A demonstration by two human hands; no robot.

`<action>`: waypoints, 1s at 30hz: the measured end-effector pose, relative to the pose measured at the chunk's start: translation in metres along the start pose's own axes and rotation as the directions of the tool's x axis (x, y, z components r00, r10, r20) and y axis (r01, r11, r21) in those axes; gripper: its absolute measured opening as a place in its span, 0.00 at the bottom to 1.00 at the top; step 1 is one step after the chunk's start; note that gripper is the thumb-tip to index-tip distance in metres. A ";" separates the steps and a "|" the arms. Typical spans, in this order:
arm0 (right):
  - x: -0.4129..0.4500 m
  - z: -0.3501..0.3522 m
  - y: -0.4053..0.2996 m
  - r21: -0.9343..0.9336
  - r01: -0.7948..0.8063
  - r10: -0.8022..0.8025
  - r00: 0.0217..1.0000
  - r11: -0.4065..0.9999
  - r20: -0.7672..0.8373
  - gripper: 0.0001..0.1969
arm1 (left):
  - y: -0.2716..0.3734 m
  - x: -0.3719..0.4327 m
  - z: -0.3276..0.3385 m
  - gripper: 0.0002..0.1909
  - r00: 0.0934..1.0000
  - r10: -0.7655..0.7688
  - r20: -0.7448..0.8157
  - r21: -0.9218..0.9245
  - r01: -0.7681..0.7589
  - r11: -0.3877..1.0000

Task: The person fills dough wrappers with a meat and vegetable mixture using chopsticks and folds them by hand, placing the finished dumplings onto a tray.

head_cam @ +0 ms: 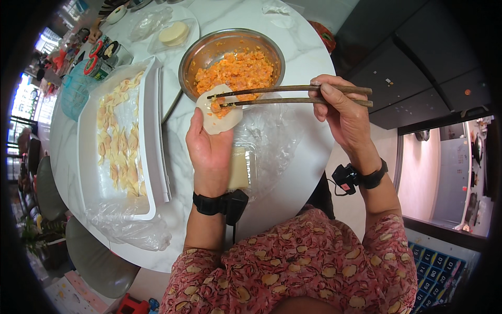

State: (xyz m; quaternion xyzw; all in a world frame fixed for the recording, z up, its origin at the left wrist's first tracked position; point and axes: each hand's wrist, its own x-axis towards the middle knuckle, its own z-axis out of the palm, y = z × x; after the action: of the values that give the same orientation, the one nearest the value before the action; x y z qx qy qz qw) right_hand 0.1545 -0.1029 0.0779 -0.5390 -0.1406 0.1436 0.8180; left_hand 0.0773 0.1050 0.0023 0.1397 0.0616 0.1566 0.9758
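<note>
On the fingers of my left hand [210,151] lies a round dumpling wrapper [215,125], held at its edge by the thumb. A small lump of orange filling [219,110] sits on the wrapper. My right hand [341,106] grips a pair of dark wooden chopsticks [290,100], whose tips touch that filling. Just beyond the wrapper stands a steel bowl [183,72] with more chopped orange filling [239,70] in it. Partly hidden behind my left wrist, a stack of square wrappers [239,168] rests in clear plastic packaging [270,133].
To the left, a white tray [151,196] lined with plastic holds several folded dumplings [123,145]. Round wrappers [173,33] are stacked on plastic farther back. Lidded jars [98,66] and a teal mesh basket [74,92] stand past the tray. Another person's hand [94,35] is at the far left.
</note>
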 end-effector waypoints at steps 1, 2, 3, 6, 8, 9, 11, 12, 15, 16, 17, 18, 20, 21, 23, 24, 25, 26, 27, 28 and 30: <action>-0.003 0.001 -0.002 -0.019 0.017 -0.016 1.000 1.000 0.023 0.10 | 0.000 0.000 0.000 0.21 1.000 -0.001 -0.002 -0.001 0.001 1.000; -0.005 0.002 -0.002 -0.038 0.033 -0.032 0.998 0.999 0.046 0.10 | 0.000 -0.001 0.000 0.21 0.999 0.016 0.028 0.067 -0.017 0.998; -0.007 0.002 -0.002 -0.038 0.031 -0.030 0.999 0.999 0.043 0.10 | 0.000 -0.002 0.001 0.21 0.999 0.022 0.042 0.101 -0.026 0.995; -0.014 0.005 0.001 -0.247 0.202 -0.157 0.969 0.948 0.192 0.08 | 0.001 -0.003 0.004 0.21 0.999 0.020 0.036 0.143 -0.025 0.989; -0.019 0.009 -0.005 -0.376 0.306 -0.203 0.935 0.874 0.289 0.08 | 0.002 -0.004 0.003 0.21 0.998 0.021 0.058 0.137 -0.029 0.990; -0.021 0.011 -0.010 -0.484 0.415 -0.233 0.890 0.771 0.391 0.08 | 0.002 -0.004 0.002 0.21 0.997 0.024 0.074 0.132 -0.033 0.991; -0.019 0.014 -0.019 -0.529 0.533 -0.267 0.825 0.661 0.497 0.09 | 0.002 -0.004 -0.002 0.21 0.995 0.042 0.091 0.151 -0.055 0.987; -0.019 0.015 -0.021 -0.512 0.637 -0.309 0.750 0.576 0.585 0.10 | 0.002 -0.003 -0.004 0.21 0.994 0.050 0.094 0.162 -0.064 0.985; -0.024 0.020 -0.026 -0.492 0.728 -0.332 0.667 0.477 0.666 0.12 | 0.002 -0.002 -0.006 0.21 0.995 0.047 0.086 0.178 -0.062 0.982; -0.026 0.021 -0.029 -0.498 0.740 -0.326 0.657 0.452 0.680 0.10 | 0.002 -0.002 -0.006 0.21 0.996 0.045 0.082 0.180 -0.059 0.982; -0.026 0.022 -0.032 -0.502 0.751 -0.319 0.646 0.428 0.694 0.09 | 0.003 -0.002 -0.006 0.21 0.996 0.046 0.081 0.185 -0.060 0.981; -0.027 0.023 -0.035 -0.501 0.752 -0.318 0.644 0.428 0.696 0.09 | 0.003 -0.003 -0.006 0.21 0.996 0.048 0.081 0.187 -0.062 0.980; -0.028 0.023 -0.038 -0.495 0.772 -0.341 0.626 0.400 0.701 0.08 | 0.004 -0.004 -0.007 0.21 0.995 0.051 0.084 0.194 -0.066 0.979; -0.029 0.023 -0.037 -0.498 0.772 -0.342 0.627 0.396 0.700 0.08 | 0.003 -0.004 -0.005 0.22 0.995 0.045 0.090 0.195 -0.062 0.979; -0.034 0.024 -0.033 -0.505 0.780 -0.356 0.621 0.369 0.698 0.07 | 0.002 -0.003 -0.004 0.22 0.995 0.032 0.096 0.176 -0.049 0.983; -0.036 0.023 -0.032 -0.504 0.781 -0.356 0.620 0.369 0.699 0.07 | 0.002 -0.003 -0.004 0.22 0.995 0.032 0.095 0.166 -0.047 0.985; -0.038 0.022 -0.030 -0.520 0.771 -0.361 0.634 0.367 0.684 0.07 | 0.002 -0.003 -0.003 0.22 0.995 0.030 0.095 0.157 -0.044 0.987; -0.039 0.021 -0.029 -0.537 0.761 -0.366 0.647 0.365 0.669 0.07 | 0.002 -0.003 -0.002 0.22 0.995 0.032 0.093 0.143 -0.045 0.989; -0.039 0.021 -0.026 -0.537 0.760 -0.366 0.648 0.365 0.668 0.07 | 0.002 -0.003 -0.001 0.22 0.995 0.031 0.093 0.138 -0.043 0.990; -0.038 0.022 -0.023 -0.520 0.759 -0.348 0.645 0.391 0.680 0.09 | 0.002 -0.004 0.001 0.22 0.995 0.030 0.092 0.131 -0.042 0.990; -0.036 0.022 -0.022 -0.503 0.757 -0.330 0.641 0.416 0.693 0.12 | 0.002 -0.005 0.001 0.22 0.996 0.015 0.091 0.126 -0.026 0.992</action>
State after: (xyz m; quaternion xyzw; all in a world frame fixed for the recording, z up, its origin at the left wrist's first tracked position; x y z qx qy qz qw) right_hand 0.1149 -0.1070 0.1041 -0.6926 -0.5635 -0.0844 0.4422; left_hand 0.0720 0.1051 0.0041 0.2092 0.0261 0.1559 0.9650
